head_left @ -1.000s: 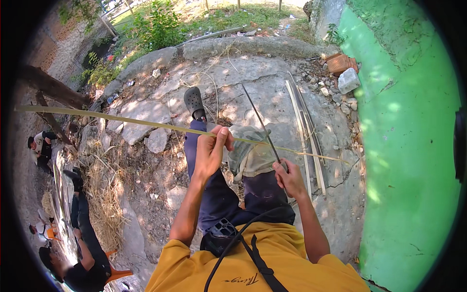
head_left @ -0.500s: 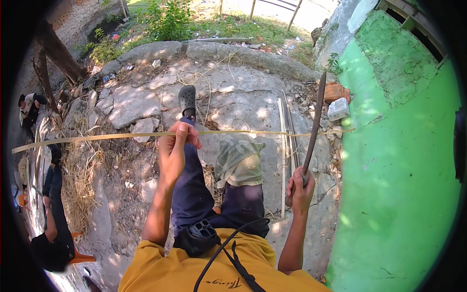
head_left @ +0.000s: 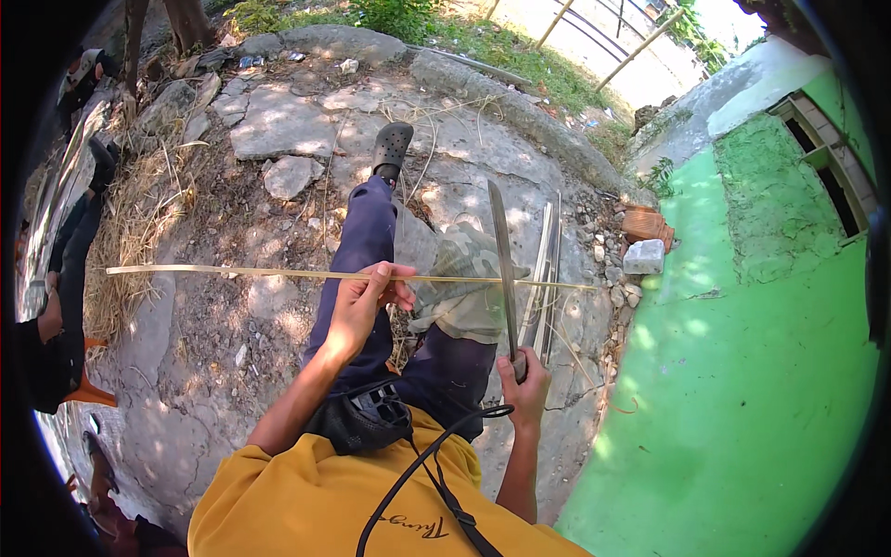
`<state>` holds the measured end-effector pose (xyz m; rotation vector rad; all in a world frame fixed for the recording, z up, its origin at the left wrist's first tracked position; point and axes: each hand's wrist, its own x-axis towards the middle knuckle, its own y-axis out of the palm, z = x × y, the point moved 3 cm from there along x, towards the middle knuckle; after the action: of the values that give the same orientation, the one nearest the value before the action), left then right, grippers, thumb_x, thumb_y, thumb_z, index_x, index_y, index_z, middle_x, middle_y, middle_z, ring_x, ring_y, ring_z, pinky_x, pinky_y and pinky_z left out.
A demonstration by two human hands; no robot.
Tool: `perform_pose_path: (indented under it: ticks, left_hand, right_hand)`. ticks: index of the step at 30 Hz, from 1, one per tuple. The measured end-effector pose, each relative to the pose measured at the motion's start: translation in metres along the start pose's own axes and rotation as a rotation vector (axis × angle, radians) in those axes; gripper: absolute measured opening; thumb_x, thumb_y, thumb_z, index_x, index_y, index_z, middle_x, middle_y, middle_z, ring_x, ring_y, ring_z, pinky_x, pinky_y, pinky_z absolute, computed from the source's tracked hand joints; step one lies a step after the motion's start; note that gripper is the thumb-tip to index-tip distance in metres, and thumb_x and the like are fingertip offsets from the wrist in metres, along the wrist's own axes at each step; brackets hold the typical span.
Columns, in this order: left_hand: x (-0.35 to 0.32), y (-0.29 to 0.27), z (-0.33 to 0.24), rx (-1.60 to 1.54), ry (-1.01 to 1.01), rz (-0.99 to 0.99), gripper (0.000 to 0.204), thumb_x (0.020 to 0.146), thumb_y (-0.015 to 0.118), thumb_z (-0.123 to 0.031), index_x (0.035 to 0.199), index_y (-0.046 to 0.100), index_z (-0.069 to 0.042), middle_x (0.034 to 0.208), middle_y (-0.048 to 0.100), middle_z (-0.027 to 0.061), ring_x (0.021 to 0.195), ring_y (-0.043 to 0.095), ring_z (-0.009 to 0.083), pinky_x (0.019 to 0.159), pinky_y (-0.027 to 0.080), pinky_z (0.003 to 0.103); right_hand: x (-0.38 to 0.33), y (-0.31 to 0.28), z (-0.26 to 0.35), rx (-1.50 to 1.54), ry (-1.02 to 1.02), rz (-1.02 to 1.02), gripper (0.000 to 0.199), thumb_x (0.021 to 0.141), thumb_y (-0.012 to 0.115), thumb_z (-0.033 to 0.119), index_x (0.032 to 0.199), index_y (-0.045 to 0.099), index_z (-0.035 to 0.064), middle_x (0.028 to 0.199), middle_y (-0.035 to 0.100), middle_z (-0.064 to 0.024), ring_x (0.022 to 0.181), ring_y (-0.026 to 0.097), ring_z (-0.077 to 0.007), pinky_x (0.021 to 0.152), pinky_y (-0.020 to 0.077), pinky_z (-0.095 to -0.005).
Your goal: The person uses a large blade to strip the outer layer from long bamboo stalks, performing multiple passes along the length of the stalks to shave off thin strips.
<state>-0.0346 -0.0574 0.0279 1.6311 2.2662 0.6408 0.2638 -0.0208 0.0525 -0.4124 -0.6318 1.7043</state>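
My left hand [head_left: 365, 304] pinches a long, thin bamboo strip [head_left: 223, 271] between thumb and fingers, and the strip runs roughly level across my legs. My right hand [head_left: 524, 385] is wrapped round the handle of a machete [head_left: 502, 251], its dark blade pointing up and away from me. In the picture the blade crosses the right part of the strip; whether they touch I cannot tell. Beneath them a camouflage cloth [head_left: 461, 311] covers my bent right knee. Several pale strips [head_left: 541, 255] lie on the ground just right of the blade.
A green wall [head_left: 742, 371] rises on the right, with a white block [head_left: 643, 257] and reddish bricks [head_left: 647, 225] at its foot. Cracked concrete [head_left: 288, 125] and dry straw [head_left: 130, 251] cover the ground. At the left edge a seated person [head_left: 46, 343] is partly visible.
The machete has moved left, its blade now crossing the strip in the picture instead of standing to the right. My view has shifted and tilted. Both hands keep their holds.
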Motion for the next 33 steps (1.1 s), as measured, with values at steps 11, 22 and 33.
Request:
perform_pose_path:
  ticks: [11,22,33]
  left_hand:
    - [-0.001,0.003,0.009,-0.055,-0.104,0.039,0.052,0.113,0.042,-0.037,0.130,0.060,0.008,0.090,0.067,0.0087,0.084,0.069,0.0180,0.080,0.057,0.032]
    - [-0.001,-0.001,0.006,0.696,-0.600,0.545,0.045,0.107,0.058,-0.039,0.120,0.070,0.002,0.092,0.070,0.0058,0.084,0.066,0.0122,0.074,0.054,0.027]
    - [0.107,0.029,0.038,1.245,0.026,0.415,0.035,0.099,0.066,-0.034,0.108,0.065,-0.001,0.090,0.067,0.0179,0.085,0.066,0.0371,0.073,0.050,0.047]
  right_hand:
    - [0.029,0.004,0.032,-0.160,-0.040,-0.051,0.046,0.091,0.076,0.041,0.100,0.067,-0.0034,0.063,0.061,-0.0129,0.054,0.060,-0.0257,0.056,0.0455,-0.0403]
    - [0.079,0.047,-0.021,-0.350,-0.003,0.014,0.044,0.090,0.073,0.046,0.103,0.066,0.0048,0.077,0.071,-0.0218,0.074,0.069,-0.0449,0.065,0.0522,-0.0524]
    - [0.111,0.060,-0.046,-0.242,0.005,0.104,0.037,0.086,0.077,0.034,0.103,0.063,0.0039,0.072,0.066,-0.0194,0.068,0.067,-0.0432,0.061,0.0496,-0.0498]
